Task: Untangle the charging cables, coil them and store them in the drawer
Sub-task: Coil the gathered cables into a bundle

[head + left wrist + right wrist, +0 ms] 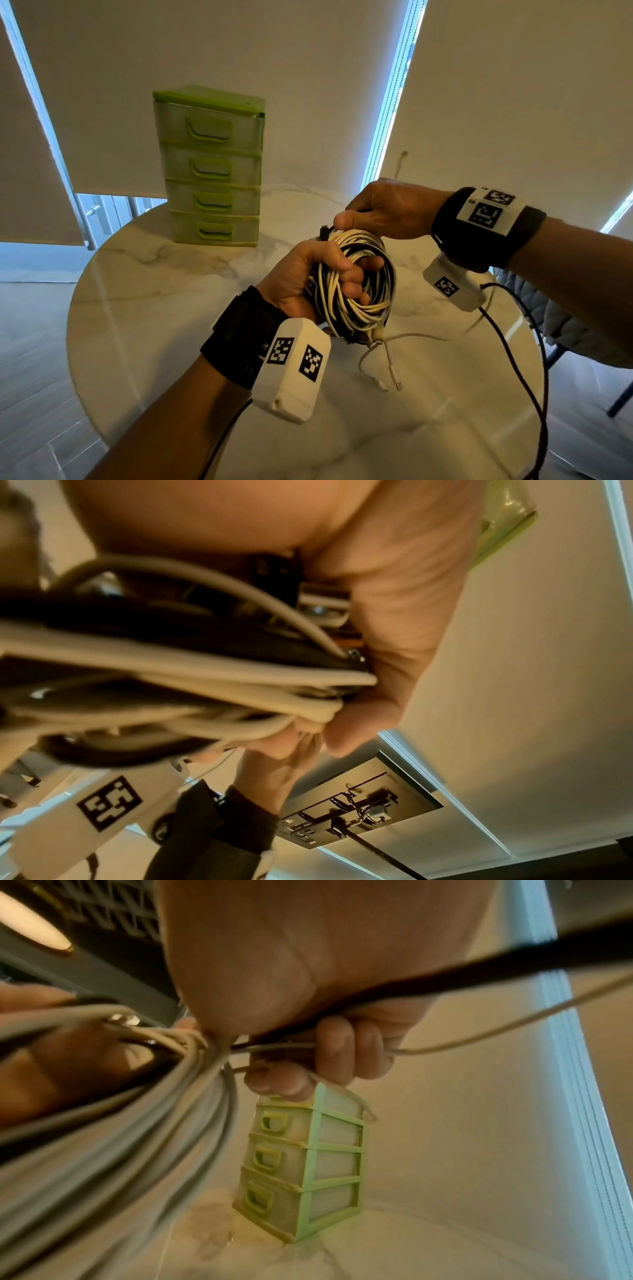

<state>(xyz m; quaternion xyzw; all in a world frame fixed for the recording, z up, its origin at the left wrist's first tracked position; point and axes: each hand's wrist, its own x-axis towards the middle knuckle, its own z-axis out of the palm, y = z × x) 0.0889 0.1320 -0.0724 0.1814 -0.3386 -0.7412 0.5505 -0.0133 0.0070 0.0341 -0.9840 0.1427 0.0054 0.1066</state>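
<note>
White and black charging cables (pixel 356 291), wound together into one round bundle, held up over a pale marble table (pixel 144 308). Left hand (pixel 308 277) wrapped tight round the bundle's left side, fingers (pixel 349 281) curled through the middle of the loops, thumb over the top strands. Right hand (pixel 387 212) just above, fingers curled down onto the top of the coil, thumb tip pressed beside a small black plug at the upper edge. From the right wrist view, same right hand (pixel 308 993) closed round a thin white strand and a black strand, fingertips (pixel 342 1047) folded over both. From the left wrist view, left hand (pixel 394 620) clamped on a thick sheaf of white and dark strands (pixel 192 680), blurred. Loose white ends with plugs dangling under the bundle, reaching the tabletop. Green drawer unit (pixel 210 168) with four shut drawers standing upright on the far side of the table, beyond the hands and well apart from the coil.
</note>
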